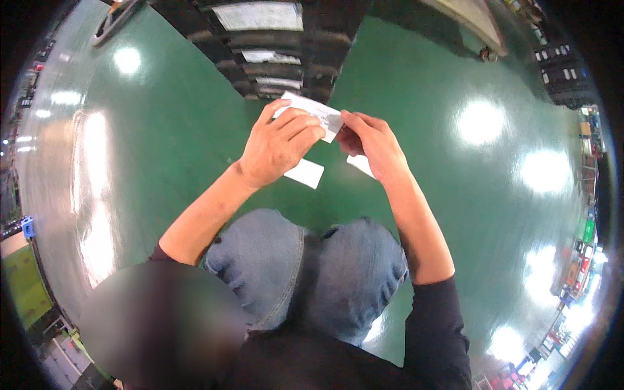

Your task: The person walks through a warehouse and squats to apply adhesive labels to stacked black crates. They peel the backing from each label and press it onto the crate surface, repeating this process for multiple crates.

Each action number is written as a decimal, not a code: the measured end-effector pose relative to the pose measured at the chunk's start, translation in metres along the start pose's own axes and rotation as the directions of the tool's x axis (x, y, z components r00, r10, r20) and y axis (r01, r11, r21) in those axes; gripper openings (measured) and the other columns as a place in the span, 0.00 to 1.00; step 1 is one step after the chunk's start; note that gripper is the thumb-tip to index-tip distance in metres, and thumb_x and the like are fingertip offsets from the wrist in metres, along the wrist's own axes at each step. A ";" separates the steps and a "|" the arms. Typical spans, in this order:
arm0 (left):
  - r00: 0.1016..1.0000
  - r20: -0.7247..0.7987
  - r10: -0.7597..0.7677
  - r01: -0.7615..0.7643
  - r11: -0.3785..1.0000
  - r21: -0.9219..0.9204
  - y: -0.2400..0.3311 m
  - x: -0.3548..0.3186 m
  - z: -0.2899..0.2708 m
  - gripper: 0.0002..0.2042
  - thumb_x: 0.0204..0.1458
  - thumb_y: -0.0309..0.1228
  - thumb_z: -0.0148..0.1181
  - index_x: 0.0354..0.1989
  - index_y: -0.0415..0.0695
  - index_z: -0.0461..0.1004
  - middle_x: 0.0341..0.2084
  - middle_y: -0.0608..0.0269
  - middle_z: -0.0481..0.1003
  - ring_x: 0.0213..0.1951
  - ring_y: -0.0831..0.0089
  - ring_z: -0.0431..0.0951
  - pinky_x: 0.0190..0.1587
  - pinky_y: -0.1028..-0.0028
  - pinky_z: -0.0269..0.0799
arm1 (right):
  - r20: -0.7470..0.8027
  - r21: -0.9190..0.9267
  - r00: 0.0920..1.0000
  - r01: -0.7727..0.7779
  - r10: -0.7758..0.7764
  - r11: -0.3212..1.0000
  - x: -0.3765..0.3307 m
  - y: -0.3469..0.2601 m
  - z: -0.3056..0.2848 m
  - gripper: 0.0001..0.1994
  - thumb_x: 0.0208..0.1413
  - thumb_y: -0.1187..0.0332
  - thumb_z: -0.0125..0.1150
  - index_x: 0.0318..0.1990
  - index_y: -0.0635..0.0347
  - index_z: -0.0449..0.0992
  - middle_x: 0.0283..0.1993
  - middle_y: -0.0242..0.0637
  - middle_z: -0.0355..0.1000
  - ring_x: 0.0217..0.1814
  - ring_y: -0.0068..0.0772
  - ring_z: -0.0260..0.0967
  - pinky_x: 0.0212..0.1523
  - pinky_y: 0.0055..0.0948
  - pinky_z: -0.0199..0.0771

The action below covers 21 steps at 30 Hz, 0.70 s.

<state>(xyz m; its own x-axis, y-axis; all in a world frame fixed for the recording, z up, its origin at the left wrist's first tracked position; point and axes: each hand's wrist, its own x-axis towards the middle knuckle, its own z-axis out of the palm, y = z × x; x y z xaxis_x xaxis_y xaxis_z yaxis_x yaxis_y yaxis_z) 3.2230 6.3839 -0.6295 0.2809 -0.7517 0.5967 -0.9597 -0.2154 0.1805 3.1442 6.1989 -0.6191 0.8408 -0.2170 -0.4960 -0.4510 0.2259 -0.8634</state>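
A white printed paper label is stretched between my two hands, in front of a black stack. My left hand grips its left part, with the fingers curled over its face. At the label's right end, the thumb and fingers of my right hand pinch the edge. One more white paper piece shows below my left hand, and another white piece sticks out beside my right palm. Whether these two are held or lie lower down, I cannot tell.
Ahead stands a tall stack of black crates with white papers on its front. My knees are bent beneath my hands, over a glossy green floor. A cart-like edge is at the upper right; shelving lines the far right.
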 end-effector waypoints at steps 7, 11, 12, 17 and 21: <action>0.976 -0.215 -0.022 0.061 0.982 0.178 -0.001 0.023 -0.046 0.09 0.39 0.29 0.61 0.32 0.54 0.73 0.33 0.77 0.73 0.38 0.77 0.73 0.53 0.62 0.60 | 0.139 -0.004 0.982 0.130 -0.128 0.992 -0.054 -0.059 0.031 0.12 0.57 0.61 0.57 0.38 0.61 0.77 0.30 0.25 0.72 0.29 0.13 0.65 0.29 0.15 0.60; 0.964 -0.266 0.023 0.042 0.971 0.237 0.003 0.025 -0.055 0.11 0.39 0.29 0.61 0.34 0.56 0.75 0.33 0.77 0.73 0.38 0.77 0.73 0.55 0.60 0.58 | 0.108 0.102 0.985 0.122 -0.133 0.987 -0.054 -0.062 0.041 0.11 0.52 0.63 0.60 0.37 0.62 0.78 0.30 0.28 0.73 0.31 0.16 0.65 0.30 0.17 0.59; 0.966 -0.259 0.009 0.054 0.970 0.236 0.004 0.026 -0.057 0.11 0.39 0.29 0.61 0.34 0.56 0.75 0.33 0.77 0.73 0.38 0.77 0.73 0.55 0.60 0.57 | 0.121 0.109 0.982 0.133 -0.146 0.985 -0.054 -0.062 0.041 0.11 0.52 0.64 0.60 0.36 0.62 0.78 0.30 0.28 0.73 0.30 0.16 0.65 0.30 0.17 0.59; 0.957 -0.229 -0.177 0.184 0.983 0.011 0.023 0.032 -0.067 0.10 0.41 0.24 0.64 0.33 0.50 0.77 0.32 0.69 0.77 0.36 0.69 0.76 0.56 0.60 0.60 | 0.087 0.096 0.961 0.254 -0.262 0.962 -0.052 -0.057 0.040 0.08 0.53 0.68 0.59 0.35 0.64 0.76 0.28 0.28 0.72 0.29 0.15 0.65 0.31 0.17 0.60; 0.846 -0.035 -0.532 0.439 0.732 -0.522 0.037 0.033 -0.073 0.06 0.48 0.24 0.62 0.35 0.43 0.78 0.31 0.64 0.79 0.34 0.72 0.78 0.46 0.70 0.68 | 0.061 0.021 0.944 0.324 -0.325 0.946 -0.054 -0.050 0.039 0.10 0.52 0.65 0.61 0.34 0.64 0.77 0.27 0.29 0.72 0.29 0.15 0.66 0.31 0.16 0.64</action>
<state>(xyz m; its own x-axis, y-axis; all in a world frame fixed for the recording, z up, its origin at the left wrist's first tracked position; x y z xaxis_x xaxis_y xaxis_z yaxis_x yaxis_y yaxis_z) 3.1968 6.3967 -0.5456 0.7482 -0.5001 0.4360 -0.5754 -0.1620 0.8017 3.1331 6.2361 -0.5459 0.9583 -0.2203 -0.1819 -0.1477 0.1631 -0.9755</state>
